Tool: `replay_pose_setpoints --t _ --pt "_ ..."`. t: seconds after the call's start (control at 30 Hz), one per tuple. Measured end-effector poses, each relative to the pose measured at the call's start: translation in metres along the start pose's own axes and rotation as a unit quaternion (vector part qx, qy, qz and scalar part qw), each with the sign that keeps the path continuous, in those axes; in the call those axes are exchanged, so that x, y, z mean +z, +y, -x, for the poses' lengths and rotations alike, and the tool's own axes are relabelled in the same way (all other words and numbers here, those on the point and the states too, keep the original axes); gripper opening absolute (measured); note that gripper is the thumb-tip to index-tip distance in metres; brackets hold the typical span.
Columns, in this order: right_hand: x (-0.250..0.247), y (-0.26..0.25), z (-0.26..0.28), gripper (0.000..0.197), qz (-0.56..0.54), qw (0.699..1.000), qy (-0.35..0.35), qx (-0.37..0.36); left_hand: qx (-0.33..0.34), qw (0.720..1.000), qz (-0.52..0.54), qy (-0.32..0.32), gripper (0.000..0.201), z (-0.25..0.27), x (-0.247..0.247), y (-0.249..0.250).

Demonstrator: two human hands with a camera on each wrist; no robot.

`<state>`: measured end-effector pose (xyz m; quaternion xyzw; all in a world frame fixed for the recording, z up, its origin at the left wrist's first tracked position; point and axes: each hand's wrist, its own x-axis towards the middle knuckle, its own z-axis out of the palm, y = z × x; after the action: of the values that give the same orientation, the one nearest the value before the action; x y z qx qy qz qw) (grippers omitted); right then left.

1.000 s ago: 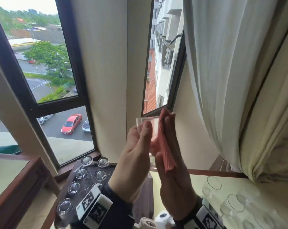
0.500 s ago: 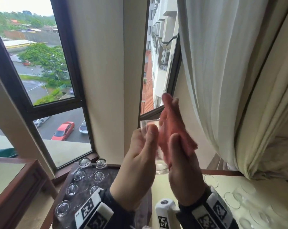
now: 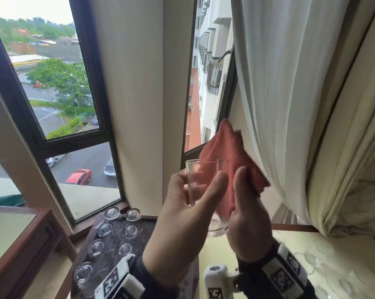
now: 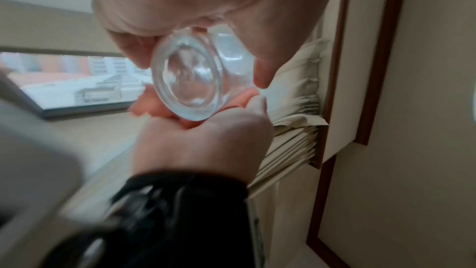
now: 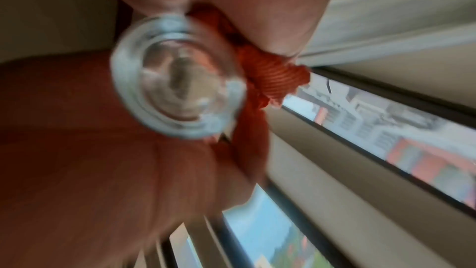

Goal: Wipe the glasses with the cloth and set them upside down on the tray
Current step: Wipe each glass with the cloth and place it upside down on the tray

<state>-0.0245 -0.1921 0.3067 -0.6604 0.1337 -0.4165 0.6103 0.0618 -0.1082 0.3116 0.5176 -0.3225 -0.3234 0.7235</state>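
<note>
A clear glass (image 3: 200, 175) is held upright in the air before the window, gripped between the thumb and fingers of my left hand (image 3: 195, 190). My right hand (image 3: 242, 201) holds a red ribbed cloth (image 3: 227, 147) against the glass's right side, thumb on the cloth; its fingers are hidden behind it. The left wrist view shows the thick glass base (image 4: 188, 83) between my fingers. In the blurred right wrist view the base (image 5: 177, 93) sits beside the bunched cloth (image 5: 273, 74). A dark tray (image 3: 147, 223) at lower left carries several upside-down glasses (image 3: 105, 228).
Several upright glasses (image 3: 311, 262) stand on the pale table at lower right. A white curtain (image 3: 290, 104) hangs close to the right of my hands. A wooden side table (image 3: 20, 244) stands at the left, with the window frame behind.
My right hand has worked the cloth round the glass; it now fans out above and behind the rim. The left hand keeps its grip on the glass.
</note>
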Motion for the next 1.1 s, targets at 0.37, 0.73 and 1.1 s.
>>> replay_pose_setpoints --t 0.37,0.73,1.1 --pt "0.024 0.031 0.036 0.055 0.095 0.988 -0.004 -0.120 0.022 0.998 0.046 -0.021 0.043 -0.012 -0.016 0.031" --pt "0.020 -0.001 0.011 0.051 0.142 0.966 -0.038 -0.211 0.007 0.999 -0.043 0.002 0.063 -0.003 -0.003 0.008" --pt "0.009 0.020 0.017 0.064 0.093 0.994 -0.017 -0.053 -0.026 0.998 -0.060 0.003 0.075 -0.005 -0.002 0.009"
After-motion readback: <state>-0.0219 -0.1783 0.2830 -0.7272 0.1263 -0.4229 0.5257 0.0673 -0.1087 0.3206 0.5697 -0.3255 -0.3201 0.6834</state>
